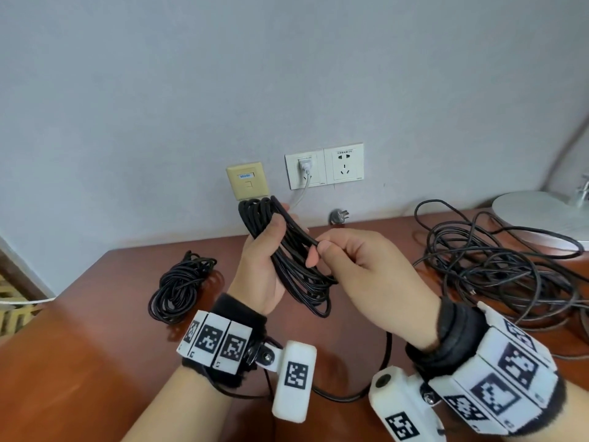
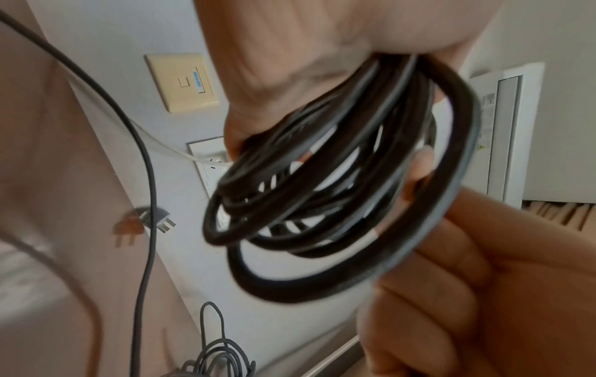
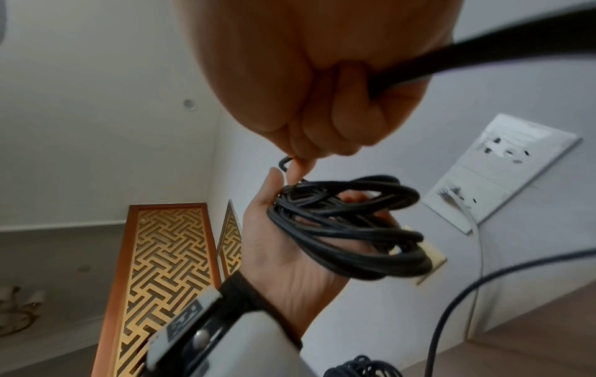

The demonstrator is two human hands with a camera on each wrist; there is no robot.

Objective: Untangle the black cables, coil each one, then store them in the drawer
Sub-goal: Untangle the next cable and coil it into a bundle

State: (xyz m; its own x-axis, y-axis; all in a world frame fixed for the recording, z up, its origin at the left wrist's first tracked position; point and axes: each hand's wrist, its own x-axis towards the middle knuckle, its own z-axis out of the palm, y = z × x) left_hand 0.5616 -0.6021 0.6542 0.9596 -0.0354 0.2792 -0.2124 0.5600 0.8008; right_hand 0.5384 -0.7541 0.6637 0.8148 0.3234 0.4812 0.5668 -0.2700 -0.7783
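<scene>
My left hand [image 1: 264, 250] grips a partly wound coil of black cable [image 1: 299, 275] above the reddish-brown desk, thumb pressed over the loops; the same coil [image 2: 322, 193] fills the left wrist view. My right hand [image 1: 360, 266] pinches one strand of that cable [image 1: 310, 240] beside the coil, and in the right wrist view its fingers [image 3: 338, 114] curl round the strand. A tail of this cable [image 1: 376, 378] hangs down under my wrists. A finished black coil [image 1: 178, 288] lies on the desk to the left. A loose tangle of black cable [image 1: 497, 269] sprawls on the right. No drawer is in view.
Wall sockets [image 1: 325, 167] with a white plug and cord sit behind my hands, beside a beige data plate [image 1: 245, 181]. A grey plug [image 1: 339, 215] lies at the desk's back edge. A white lamp base [image 1: 541, 215] stands at the far right. A lattice panel [image 3: 167, 280] is left of the desk.
</scene>
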